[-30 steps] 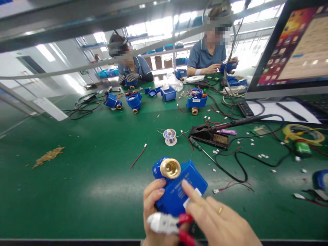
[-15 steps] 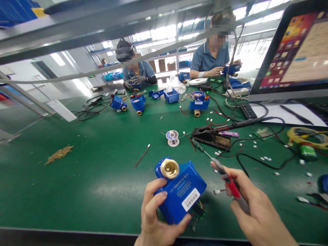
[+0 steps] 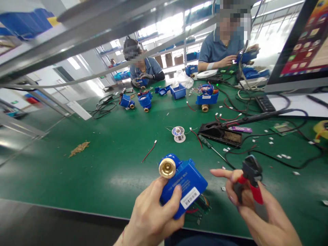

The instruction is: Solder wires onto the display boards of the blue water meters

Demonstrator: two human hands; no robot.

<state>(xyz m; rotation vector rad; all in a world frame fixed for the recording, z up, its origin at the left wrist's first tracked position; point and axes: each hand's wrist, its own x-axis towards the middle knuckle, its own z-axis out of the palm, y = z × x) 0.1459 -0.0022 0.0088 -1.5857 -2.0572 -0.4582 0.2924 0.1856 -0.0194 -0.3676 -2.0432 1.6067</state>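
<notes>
Left hand (image 3: 153, 213) grips the blue meter (image 3: 183, 186) over the bench (image 3: 102, 171) edge, brass end up-left; right hand (image 3: 252, 205), clamped on red pliers (image 3: 252, 177), sits just right

Blue brass-ported meter (image 3: 182, 182) tilted above the bench; red-handled cutters (image 3: 249, 177) upright beside it.

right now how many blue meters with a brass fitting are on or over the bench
4 clearly: one in the left hand, meter; two side by side at far left; one opened with wires at far centre. The co-workers hold more blue parts, too blurred to count.
</notes>
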